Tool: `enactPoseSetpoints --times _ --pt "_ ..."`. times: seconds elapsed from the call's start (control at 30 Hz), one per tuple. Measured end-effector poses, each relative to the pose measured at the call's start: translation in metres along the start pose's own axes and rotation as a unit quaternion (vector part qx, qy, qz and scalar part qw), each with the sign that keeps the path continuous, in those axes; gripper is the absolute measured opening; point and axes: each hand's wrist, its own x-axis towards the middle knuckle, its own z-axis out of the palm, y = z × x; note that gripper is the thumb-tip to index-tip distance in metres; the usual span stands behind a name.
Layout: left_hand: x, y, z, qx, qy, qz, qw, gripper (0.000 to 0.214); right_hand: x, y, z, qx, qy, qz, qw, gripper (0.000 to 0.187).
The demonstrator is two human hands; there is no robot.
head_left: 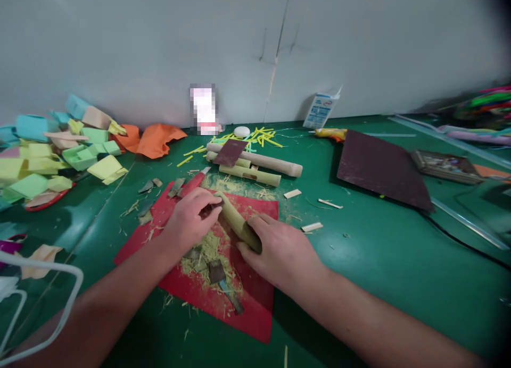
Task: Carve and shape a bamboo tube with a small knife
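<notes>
A short bamboo tube (pixel 235 219) lies slanted above a red sheet (pixel 255 315). My right hand (pixel 275 245) is wrapped round its near end. At the far end, my left hand (pixel 195 211) pinches a small dark scrap, which looks like sandpaper, against the tube; the fingers partly hide it. Yellowish bamboo dust (pixel 207 251) and several worn dark scraps (pixel 216 271) cover the sheet below the hands. A red-handled knife (pixel 192 184) lies just beyond my left hand.
Behind are more bamboo tubes (pixel 275 163) with a small brown sandpaper piece (pixel 230 152) on top. A large brown sheet (pixel 379 168) lies right, near a carton (pixel 320 110). Folded paper pieces (pixel 35 160) crowd the left; a white wire frame (pixel 75 275) is nearer.
</notes>
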Motion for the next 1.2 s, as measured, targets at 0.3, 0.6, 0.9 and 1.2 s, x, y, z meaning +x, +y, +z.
enactPoseSetpoints --times 0.3,0.6,0.9,1.2 --pt "0.004 -0.005 -0.003 0.005 -0.016 0.024 1.0 0.011 0.0 -0.001 -0.004 0.002 -0.008 0.0 1.0 0.014" --pt "0.004 -0.008 -0.005 0.076 -0.019 0.093 0.993 0.015 0.001 0.001 -0.004 0.005 -0.01 -0.007 1.0 0.015" --pt "-0.001 0.006 0.005 0.05 -0.036 0.156 0.986 0.014 0.001 0.001 -0.001 0.01 -0.001 -0.015 1.0 0.014" --pt "0.0 0.002 0.0 0.106 -0.039 0.13 0.985 0.018 0.001 -0.001 0.002 0.026 0.003 -0.02 0.999 0.013"
